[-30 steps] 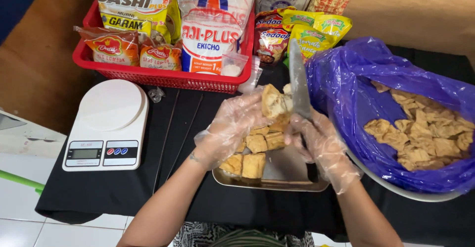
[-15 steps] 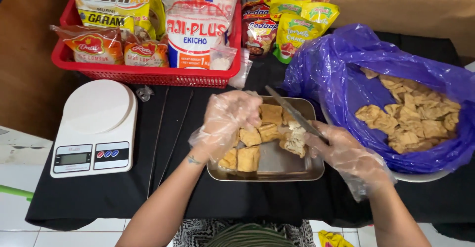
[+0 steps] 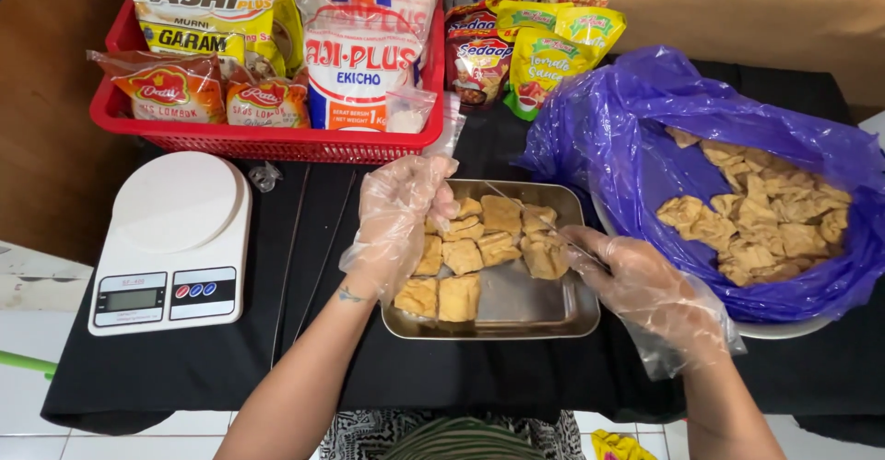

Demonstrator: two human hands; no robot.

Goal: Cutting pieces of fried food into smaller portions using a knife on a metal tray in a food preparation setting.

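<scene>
The metal tray (image 3: 516, 317) sits near the front edge of the bench (image 3: 184, 368), which is draped in black cloth; bare steel shows only at the tray's right front corner, and a strip of cloth lies open between the tray and the white kitchen scale (image 3: 171, 239) to its left. Behind the tray a red basket (image 3: 277, 142) of seasoning packets stands near it. On the right, a bowl lined with a purple plastic bag (image 3: 627, 165) of fried tofu pieces comes up just beside the tray's right rim. Beyond the bench edge is white tiled floor.

Fried tofu pieces (image 3: 461, 257) fill the tray's left and back parts. The left hand (image 3: 401, 220), in a loose clear glove, hangs over the tray's back left corner with fingers curled down, touching the tofu there; whether it grips a piece cannot be told. The right hand (image 3: 636, 280), also gloved, is closed on the handle of a knife (image 3: 530, 211), whose thin blade slants across the tofu toward the tray's back rim.
</scene>
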